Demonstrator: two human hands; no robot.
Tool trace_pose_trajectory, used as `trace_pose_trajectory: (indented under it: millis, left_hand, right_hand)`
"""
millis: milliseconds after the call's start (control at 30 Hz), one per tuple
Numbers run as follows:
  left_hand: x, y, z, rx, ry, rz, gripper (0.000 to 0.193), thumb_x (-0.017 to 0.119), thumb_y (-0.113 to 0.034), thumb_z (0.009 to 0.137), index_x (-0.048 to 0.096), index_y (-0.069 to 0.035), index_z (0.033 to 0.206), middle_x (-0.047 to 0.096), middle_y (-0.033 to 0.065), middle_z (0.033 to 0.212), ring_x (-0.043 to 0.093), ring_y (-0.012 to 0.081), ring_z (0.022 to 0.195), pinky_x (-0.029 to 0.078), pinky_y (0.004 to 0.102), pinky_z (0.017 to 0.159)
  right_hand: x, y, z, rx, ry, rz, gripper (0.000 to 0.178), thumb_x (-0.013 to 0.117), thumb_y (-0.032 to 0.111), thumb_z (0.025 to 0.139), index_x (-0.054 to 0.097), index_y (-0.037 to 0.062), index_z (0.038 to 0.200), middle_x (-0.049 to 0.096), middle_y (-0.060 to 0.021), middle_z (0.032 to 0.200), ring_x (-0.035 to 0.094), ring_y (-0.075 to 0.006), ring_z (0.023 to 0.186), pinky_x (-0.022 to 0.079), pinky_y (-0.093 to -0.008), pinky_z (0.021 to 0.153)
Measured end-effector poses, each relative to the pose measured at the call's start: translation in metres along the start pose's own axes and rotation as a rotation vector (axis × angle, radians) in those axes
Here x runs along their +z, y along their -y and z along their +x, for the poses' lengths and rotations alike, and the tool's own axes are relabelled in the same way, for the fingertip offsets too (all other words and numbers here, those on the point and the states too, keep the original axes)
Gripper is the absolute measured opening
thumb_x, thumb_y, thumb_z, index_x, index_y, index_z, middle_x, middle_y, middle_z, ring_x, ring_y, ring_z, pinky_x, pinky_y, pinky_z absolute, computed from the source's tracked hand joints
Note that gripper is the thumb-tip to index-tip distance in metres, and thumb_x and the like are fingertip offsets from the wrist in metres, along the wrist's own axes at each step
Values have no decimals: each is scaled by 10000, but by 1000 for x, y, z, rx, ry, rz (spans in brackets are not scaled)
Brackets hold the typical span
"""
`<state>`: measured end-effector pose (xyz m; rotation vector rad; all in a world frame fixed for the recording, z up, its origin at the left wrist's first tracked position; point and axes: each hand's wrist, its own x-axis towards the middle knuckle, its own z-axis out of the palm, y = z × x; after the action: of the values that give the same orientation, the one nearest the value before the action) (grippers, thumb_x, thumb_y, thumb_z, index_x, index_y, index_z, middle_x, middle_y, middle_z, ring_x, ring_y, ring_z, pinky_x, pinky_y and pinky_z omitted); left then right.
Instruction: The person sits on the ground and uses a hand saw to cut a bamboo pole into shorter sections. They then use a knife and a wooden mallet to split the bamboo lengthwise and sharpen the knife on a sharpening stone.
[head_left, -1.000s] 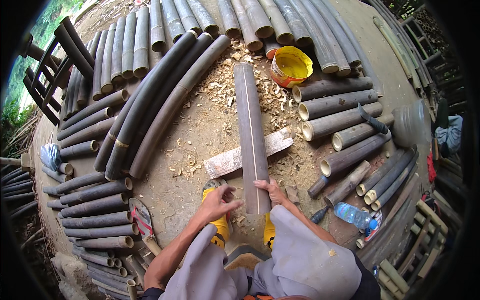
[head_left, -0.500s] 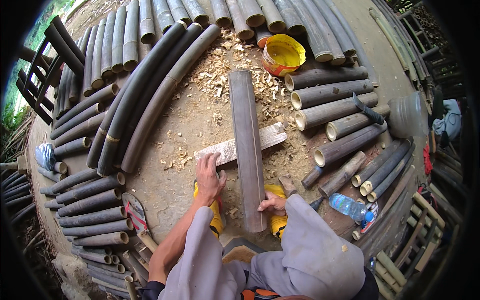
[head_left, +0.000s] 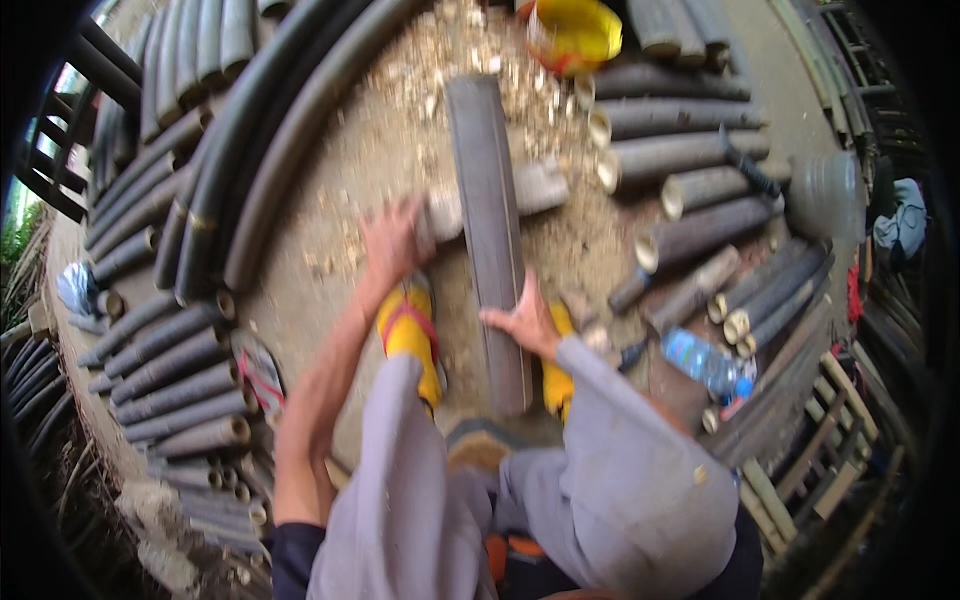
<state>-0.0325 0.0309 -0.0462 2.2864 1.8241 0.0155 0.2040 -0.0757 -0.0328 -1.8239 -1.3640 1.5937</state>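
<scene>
A dark length of bamboo [head_left: 486, 190] with a pale line along its right side lies lengthwise before me, across a pale, rough wooden block [head_left: 541, 186]. My right hand [head_left: 536, 318] is closed on the bamboo's lower part, its thumb across the top and the other fingers at the right edge, partly hidden. My left hand [head_left: 393, 240] covers the left end of the block. Motion smears its fingers, so their grip is unclear. My feet in yellow footwear [head_left: 410, 325] stand on either side of the bamboo.
Wood chips [head_left: 420, 90] litter the ground beyond the bamboo. A yellow-and-red bucket [head_left: 575, 35] stands at the far right. Cut bamboo tubes [head_left: 690, 118] lie in rows on both sides, with a curved-blade knife [head_left: 748, 165] on the right ones. A plastic bottle [head_left: 705, 362] lies nearer right.
My left hand has moved onto the block's left end. My right hand has shifted farther up the bamboo, its thumb now across the top. The whole view has also shifted.
</scene>
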Motion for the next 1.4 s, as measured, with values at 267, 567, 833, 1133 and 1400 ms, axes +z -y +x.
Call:
trace_pose_trajectory:
  millis: [267, 567, 833, 1133, 1400]
  left_hand:
    - [5, 43, 32, 96, -45, 3, 827, 791, -330, 674, 438, -324, 1422, 557, 56, 1326, 528, 260, 1227, 366, 556, 983]
    - [2, 42, 23, 65, -51, -53, 800, 791, -337, 680, 451, -305, 1403, 573, 69, 1312, 551, 267, 1192, 370, 595, 989]
    - [-12, 26, 20, 29, -6, -105, 917, 845, -255, 588, 453, -270, 1418, 570, 85, 1290, 519, 273, 1205, 312, 514, 1038]
    - [-7, 28, 20, 60, -68, -99, 865, 826, -268, 597, 482, -253, 1391, 577, 64, 1283, 529, 252, 1180, 318, 480, 1008]
    - [-7, 37, 20, 34, 78, -170, 891, 846, -311, 614, 448, -258, 1409, 540, 53, 1318, 489, 247, 1233, 282, 585, 1045]
  right_hand:
    - [-12, 7, 0, 15, 60, -85, 1134, 821, 522, 656, 255, -96, 1419, 475, -306, 1336, 508, -381, 1233, 412, -429, 1047]
    - [-1, 37, 33, -130, -26, -141, 1148, 806, 500, 692, 192, -135, 1425, 498, -310, 1311, 532, -355, 1207, 431, -396, 1026]
    - [-19, 10, -22, 18, 177, -104, 1020, 801, 443, 700, 260, -63, 1401, 504, -310, 1292, 528, -402, 1194, 424, -425, 1019]
    - [-19, 13, -24, 72, 172, -172, 1059, 791, 501, 696, 241, -66, 1402, 532, -339, 1233, 556, -449, 1136, 451, -451, 984]
    - [-18, 19, -25, 151, 183, -267, 1032, 798, 530, 662, 333, -86, 1346, 553, -346, 1190, 572, -451, 1106, 462, -463, 956]
